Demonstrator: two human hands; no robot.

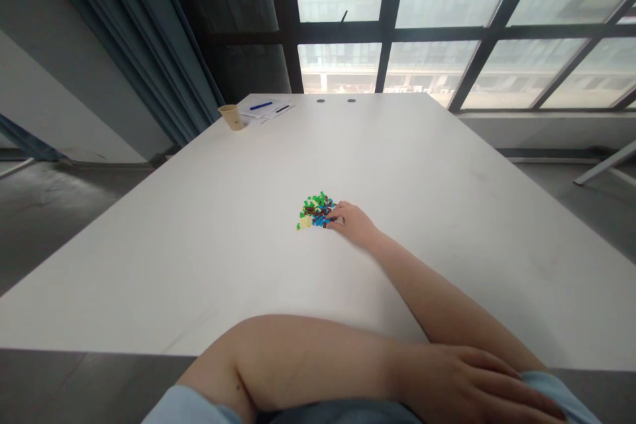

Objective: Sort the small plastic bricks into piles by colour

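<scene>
A small pile of toy building bricks [318,209] in green, blue, dark brown and pale yellow lies on the white table [238,245]. At the pile's right edge is my right hand [352,221], palm toward the table. Its fingers curve over the blue and brown bricks, touching them, and a gap shows between thumb and fingers; no lifted brick can be made out. My left forearm lies across the near edge of the table. Beside my right elbow, my left hand [472,385] rests with its fingers stretched out, holding nothing.
A tan paper cup [232,117] stands at the table's far left edge. Next to it lie papers [253,112] with a blue pen [261,106] and a dark pen [282,108]. Two round grey discs [320,101] sit near the far edge, before large windows.
</scene>
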